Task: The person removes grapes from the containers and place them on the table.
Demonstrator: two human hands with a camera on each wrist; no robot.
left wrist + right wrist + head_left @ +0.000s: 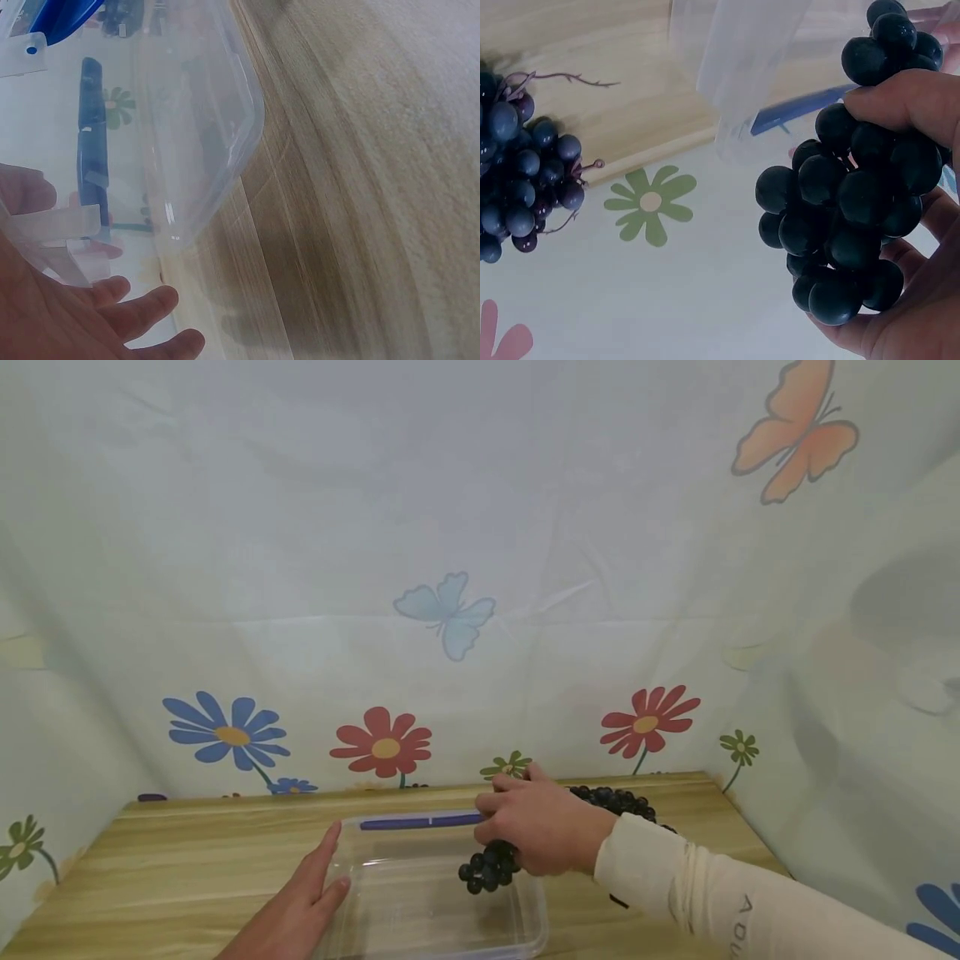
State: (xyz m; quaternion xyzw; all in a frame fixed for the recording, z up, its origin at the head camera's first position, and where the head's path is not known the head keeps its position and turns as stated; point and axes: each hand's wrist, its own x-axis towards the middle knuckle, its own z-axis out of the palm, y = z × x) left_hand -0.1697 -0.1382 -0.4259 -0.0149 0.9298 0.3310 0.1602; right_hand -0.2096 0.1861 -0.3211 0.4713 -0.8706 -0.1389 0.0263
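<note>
A clear plastic box with blue clip strips along its far side sits on the table. My right hand grips a bunch of dark grapes over the box's right part. In the right wrist view, my thumb and fingers curl round the held grapes. My left hand is at the box's left side, thumb and fingers extended along the wall. The left wrist view shows those fingers spread beside a clear flap of the box.
Behind my right hand, more dark grapes lie on the wooden table; thin stems show on these grapes in the right wrist view. A white curtain printed with flowers and butterflies borders the table. A small dark blue object is at the back left.
</note>
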